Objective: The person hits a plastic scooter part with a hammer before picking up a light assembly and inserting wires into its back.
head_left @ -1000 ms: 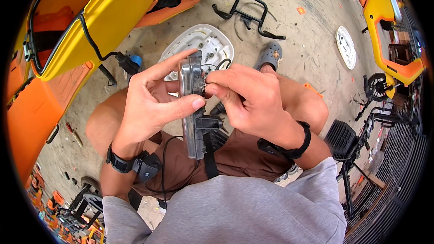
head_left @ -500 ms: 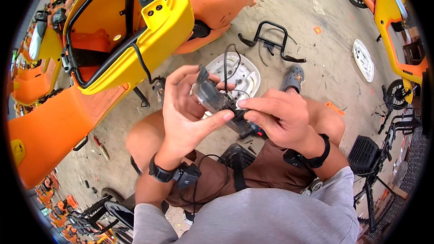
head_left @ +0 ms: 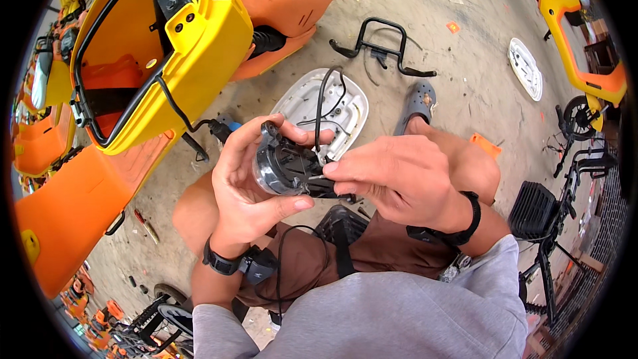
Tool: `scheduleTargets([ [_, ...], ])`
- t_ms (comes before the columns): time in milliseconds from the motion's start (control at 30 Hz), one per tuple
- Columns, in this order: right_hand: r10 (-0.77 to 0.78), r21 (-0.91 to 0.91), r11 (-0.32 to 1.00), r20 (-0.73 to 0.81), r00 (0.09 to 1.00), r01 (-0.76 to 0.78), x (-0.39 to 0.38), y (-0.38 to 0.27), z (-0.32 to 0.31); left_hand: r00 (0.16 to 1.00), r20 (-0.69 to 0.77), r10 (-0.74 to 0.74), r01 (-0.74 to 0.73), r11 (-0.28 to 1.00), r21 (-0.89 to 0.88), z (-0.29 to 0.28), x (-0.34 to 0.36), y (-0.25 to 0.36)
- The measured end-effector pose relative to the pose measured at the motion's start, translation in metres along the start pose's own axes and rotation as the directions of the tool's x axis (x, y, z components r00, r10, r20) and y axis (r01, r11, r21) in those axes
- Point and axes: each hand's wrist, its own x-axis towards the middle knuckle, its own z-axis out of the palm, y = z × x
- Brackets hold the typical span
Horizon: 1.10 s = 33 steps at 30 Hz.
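My left hand is wrapped round a black lamp unit with a clear, rounded lens. The lens faces the palm, and the black back is turned up toward me. A black cable loops up and away from the lamp's right end. At that end my right hand pinches with thumb and forefinger. A small pale piece shows by its fingertips, too small to name. Beyond the hands, a white plastic cover lies on the floor with its hollow side up, small dark bits inside.
A yellow and orange scooter body stands close on the left. A black tubular bracket lies ahead, and a white oval panel farther right. A screwdriver rests by my left knee. A black bike frame stands at right.
The lamp has turned in my left hand so that its black back shows more. Both hands have shifted slightly left in the picture, as the whole view has moved. The right hand still pinches at the lamp's end.
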Motion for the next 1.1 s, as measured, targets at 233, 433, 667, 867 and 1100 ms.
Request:
scheduleTargets([
  [233,0.026,0.046,0.999,-0.029,0.999,-0.025,-0.0002,-0.0048,0.0003,0.998,0.032,-0.054,0.056,0.997,-0.06,0.0026,-0.0005,-0.0028],
  [433,0.017,0.042,0.999,-0.019,1.0,-0.016,-0.001,-0.0052,0.001,0.997,0.023,-0.077,0.078,0.995,-0.062,0.0022,0.0001,-0.0024],
  [667,0.0,0.025,1.0,-0.038,0.999,0.001,-0.0019,-0.0041,0.0033,0.998,0.035,-0.051,0.053,0.997,-0.053,-0.0006,-0.0004,-0.0033],
  [867,-0.011,-0.031,0.999,-0.013,1.0,0.011,-0.0018,-0.0051,0.0,0.997,0.013,-0.073,0.073,0.997,-0.018,0.0017,-0.0014,-0.0045],
  [1100,-0.017,0.006,1.0,-0.053,0.998,0.017,-0.0014,-0.0045,0.0026,0.994,0.008,-0.106,0.106,0.993,-0.058,0.0028,-0.0013,-0.0033],
])
